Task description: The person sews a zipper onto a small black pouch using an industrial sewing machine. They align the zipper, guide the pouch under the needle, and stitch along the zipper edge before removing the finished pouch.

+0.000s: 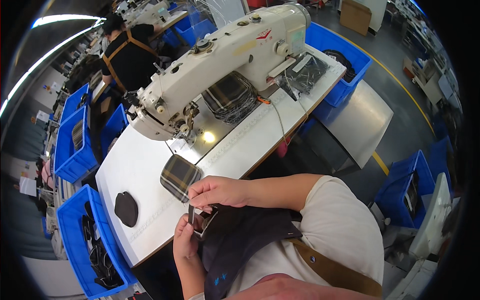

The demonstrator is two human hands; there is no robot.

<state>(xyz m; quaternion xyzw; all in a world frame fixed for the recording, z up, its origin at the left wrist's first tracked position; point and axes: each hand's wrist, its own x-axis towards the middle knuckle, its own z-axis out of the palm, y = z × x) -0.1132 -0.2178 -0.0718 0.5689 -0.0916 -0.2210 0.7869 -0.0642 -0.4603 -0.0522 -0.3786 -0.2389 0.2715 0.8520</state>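
Note:
Near the table's front edge, my right hand (212,192) pinches the upper end of a narrow grey strip (191,214), and my left hand (186,235) grips a small piece just below it, partly hidden by the fingers and dark apron (230,250). A plaid fabric piece (176,172) with rounded corners lies just above my hands. To its left is a dark fabric piece (126,210). Above stands a white sewing machine (215,65), with a stack of plaid pieces (227,95) under its arm.
Blue bins with pieces stand left (70,250) (75,165) and right (332,32) (400,190). An orange-handled tool (263,99) and plastic-wrapped bundle (302,75) lie on the white table (245,140). A person (130,60) works at the upper left. A metal panel (367,127) stands right.

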